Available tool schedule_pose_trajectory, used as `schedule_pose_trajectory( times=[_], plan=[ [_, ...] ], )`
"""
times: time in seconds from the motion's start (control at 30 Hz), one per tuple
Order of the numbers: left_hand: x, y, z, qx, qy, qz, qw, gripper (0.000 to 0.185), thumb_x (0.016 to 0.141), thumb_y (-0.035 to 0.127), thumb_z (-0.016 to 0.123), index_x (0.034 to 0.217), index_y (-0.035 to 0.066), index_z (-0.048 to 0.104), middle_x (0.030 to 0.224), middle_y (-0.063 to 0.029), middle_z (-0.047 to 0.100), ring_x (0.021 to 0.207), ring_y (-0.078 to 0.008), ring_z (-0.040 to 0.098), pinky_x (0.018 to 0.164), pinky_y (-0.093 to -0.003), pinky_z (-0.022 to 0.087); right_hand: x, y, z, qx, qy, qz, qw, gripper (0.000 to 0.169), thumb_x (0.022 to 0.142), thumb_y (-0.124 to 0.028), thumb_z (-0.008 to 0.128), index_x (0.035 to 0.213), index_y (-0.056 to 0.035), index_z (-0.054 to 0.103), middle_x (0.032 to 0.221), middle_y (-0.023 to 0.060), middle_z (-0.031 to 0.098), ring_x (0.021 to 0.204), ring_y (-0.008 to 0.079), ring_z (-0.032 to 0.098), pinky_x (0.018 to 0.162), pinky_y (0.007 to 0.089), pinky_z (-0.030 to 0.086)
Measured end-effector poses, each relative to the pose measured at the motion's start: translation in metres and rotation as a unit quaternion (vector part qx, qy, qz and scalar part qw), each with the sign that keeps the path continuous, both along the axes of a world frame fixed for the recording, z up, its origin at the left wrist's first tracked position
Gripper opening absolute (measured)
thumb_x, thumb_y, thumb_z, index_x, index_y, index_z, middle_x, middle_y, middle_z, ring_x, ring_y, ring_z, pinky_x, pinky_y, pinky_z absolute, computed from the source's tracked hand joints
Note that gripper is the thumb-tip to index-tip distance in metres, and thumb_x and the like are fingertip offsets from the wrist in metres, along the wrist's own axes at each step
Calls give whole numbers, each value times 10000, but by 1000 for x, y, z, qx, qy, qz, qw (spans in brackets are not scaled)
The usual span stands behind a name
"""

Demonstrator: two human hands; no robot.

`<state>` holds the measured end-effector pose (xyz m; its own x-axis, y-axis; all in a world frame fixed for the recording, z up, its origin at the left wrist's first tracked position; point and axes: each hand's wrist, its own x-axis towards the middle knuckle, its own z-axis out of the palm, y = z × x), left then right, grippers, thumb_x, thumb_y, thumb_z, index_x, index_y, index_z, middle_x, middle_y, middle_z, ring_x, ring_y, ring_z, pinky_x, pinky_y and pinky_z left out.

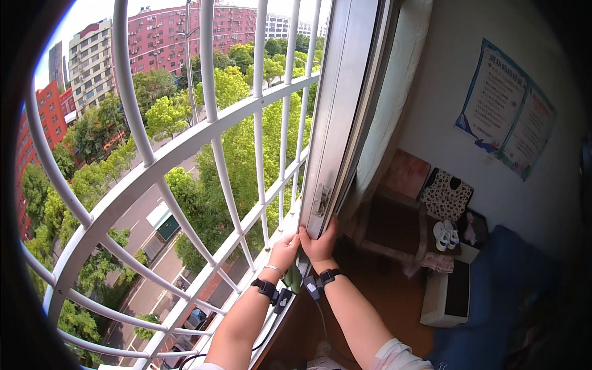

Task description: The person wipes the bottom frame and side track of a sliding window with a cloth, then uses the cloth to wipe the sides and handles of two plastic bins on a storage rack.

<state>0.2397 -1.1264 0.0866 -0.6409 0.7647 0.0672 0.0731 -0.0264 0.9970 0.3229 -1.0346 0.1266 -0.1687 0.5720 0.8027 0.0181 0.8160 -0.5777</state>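
An aluminium sliding window frame [334, 115] with a metal latch [321, 200] stands upright in front of me. My right hand [320, 244] grips its lower part, with the thumb on the near face and fingers around the room-side edge. Close beside it, my left hand [284, 255] is at the frame's outer side, fingers drawn together; their tips are hidden, so I cannot tell what they hold. Just below, between the wrists, a dark green elongated thing [292, 279] is partly covered. Both wrists wear black straps with cabled small devices.
White security bars [212, 138] curve outside the window above a street with trees. A pale curtain [393, 97] hangs right of the frame. Farther right are a brown chair [393, 222], white shoes [446, 235], a white box [437, 296] and a wall poster [506, 108].
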Motion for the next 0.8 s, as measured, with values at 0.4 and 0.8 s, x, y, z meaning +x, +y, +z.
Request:
schedule_pose_trajectory(
  times=[0.4, 0.8],
  plan=[
    [62, -78, -115, -232, 123, 144, 954, 441, 792, 84, 544, 1209, -49, 602, 1090, -267, 644, 1013, -376, 637, 909, -390, 504, 28, 6, -7, 40, -92, 34, 994, 855, 851, -337, 737, 1433, 78, 268, 1441, 340, 310, 1292, 495, 367, 1082, 541, 322],
    [135, -115, -114, -122, 68, 230, 963, 379, 824, -38, 436, 1159, 8, 609, 1070, -178, 636, 1034, -314, 615, 940, -367, 478, 116, -72, -193, -74, -399, 364, 838, 345, 944, -155, 535, 1264, -32, 577, 1327, 189, 553, 1220, 390, 516, 1027, 458, 418]
  ],
)
